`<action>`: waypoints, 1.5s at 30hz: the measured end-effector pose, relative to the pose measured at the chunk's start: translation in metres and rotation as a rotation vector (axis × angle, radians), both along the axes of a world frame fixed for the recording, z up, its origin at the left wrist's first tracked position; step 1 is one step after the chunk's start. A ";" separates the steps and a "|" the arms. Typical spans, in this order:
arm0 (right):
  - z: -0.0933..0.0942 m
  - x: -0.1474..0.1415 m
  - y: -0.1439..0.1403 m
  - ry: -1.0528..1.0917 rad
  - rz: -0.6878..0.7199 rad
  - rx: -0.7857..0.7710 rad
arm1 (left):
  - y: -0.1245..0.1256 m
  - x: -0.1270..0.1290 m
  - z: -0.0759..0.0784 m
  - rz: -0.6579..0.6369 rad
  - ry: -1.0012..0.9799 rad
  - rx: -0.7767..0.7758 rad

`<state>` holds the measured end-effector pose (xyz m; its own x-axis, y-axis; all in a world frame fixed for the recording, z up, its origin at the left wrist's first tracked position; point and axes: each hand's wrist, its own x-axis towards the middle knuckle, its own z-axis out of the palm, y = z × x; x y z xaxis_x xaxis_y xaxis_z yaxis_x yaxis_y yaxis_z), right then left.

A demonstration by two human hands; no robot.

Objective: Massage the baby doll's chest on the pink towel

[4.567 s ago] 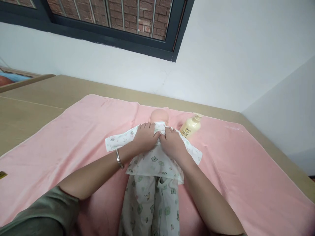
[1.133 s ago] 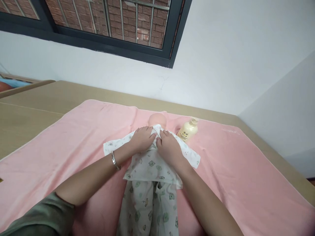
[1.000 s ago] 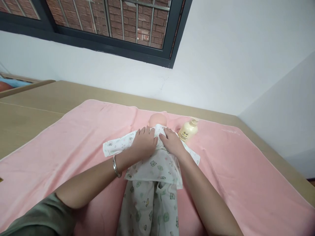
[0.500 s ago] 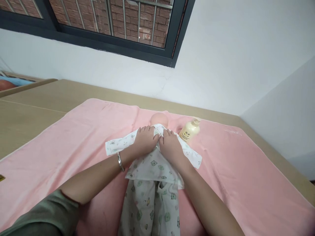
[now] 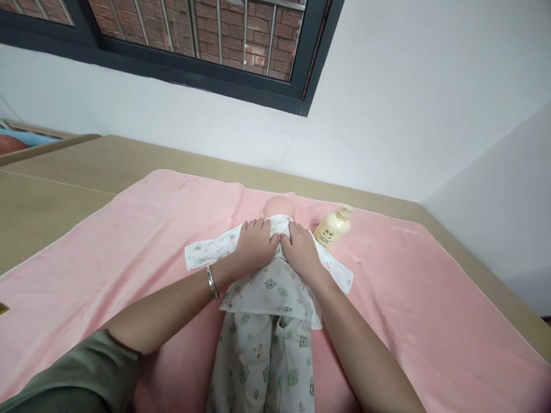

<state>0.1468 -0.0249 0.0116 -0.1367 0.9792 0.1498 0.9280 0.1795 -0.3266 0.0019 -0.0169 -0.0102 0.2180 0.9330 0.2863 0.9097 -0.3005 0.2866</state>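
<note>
At the far left lies the bare tan table [image 5: 55, 195], with a pink towel [image 5: 129, 241] spread over most of it. A doll [image 5: 279, 207] lies on its back in the middle of the towel, head toward the wall, dressed in a white printed top [image 5: 275, 287] and matching trousers [image 5: 267, 361].

The left hand [image 5: 255, 245], a metal bangle [image 5: 210, 282] on its wrist, lies flat with fingers spread on the doll's chest, pressing the top near the collar. The right hand [image 5: 301, 251] lies just beside it, thumb side almost touching, equally flat on the cloth. Neither hand pinches or lifts anything. This looks like smoothing or closing the front of the top at the neckline; whether a fastening sits under the palms cannot be told. A next move there would call for fine finger work at the collar, close under the doll's chin.

To the right of the doll's head a cream pump bottle [image 5: 332, 228] lies on the towel, near the right hand's fingertips and the spread sleeve, and could be knocked. Beyond stands the white wall with a dark-framed window [image 5: 301, 86].
</note>
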 end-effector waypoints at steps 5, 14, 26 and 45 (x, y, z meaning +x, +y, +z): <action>0.000 0.000 0.001 0.008 0.001 0.004 | 0.000 0.000 0.001 -0.001 0.001 -0.007; -0.003 0.000 0.001 -0.006 0.009 0.023 | -0.001 0.001 0.003 -0.001 0.006 -0.018; 0.002 0.020 0.011 0.151 0.081 -0.074 | -0.018 0.005 -0.004 -0.052 0.051 0.162; 0.008 0.003 -0.006 -0.072 -0.106 -0.069 | -0.010 -0.004 0.008 -0.020 0.035 -0.040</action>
<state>0.1496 -0.0306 0.0196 -0.0402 0.9963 0.0755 0.9621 0.0590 -0.2664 -0.0018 -0.0265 -0.0025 0.2456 0.9391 0.2404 0.9133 -0.3073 0.2674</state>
